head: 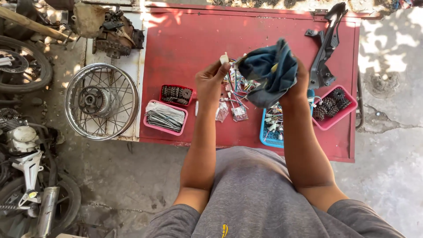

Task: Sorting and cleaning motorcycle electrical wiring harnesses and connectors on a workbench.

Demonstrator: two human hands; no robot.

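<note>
Your left hand is raised over the red table, fingers pinched shut on a small white connector at its fingertips. Wires trail from about that spot, but your hand hides where they join the connector.

Your right hand is closed around a bunched blue cloth. The cloth covers nearly all of that hand, so you see only its back edge and wrist. Cloth and connector sit just beside each other, above the middle of the table.

Under your hands lies a tangle of coloured wires and small clear bags, partly hidden by your arms. To the right, a blue basket is mostly hidden behind your right forearm; its contents are hard to make out.

Right of it stands a pink tray of dark sprockets. On the left, a red tray holds more dark toothed parts, and nearer you a pink tray holds thin metal spokes. A black bracket lies at the far right.

Left of the table, a spoked wheel lies flat. An engine sits beyond it, cut off by the top edge. Motorcycle parts at the left edge are cropped too.
</note>
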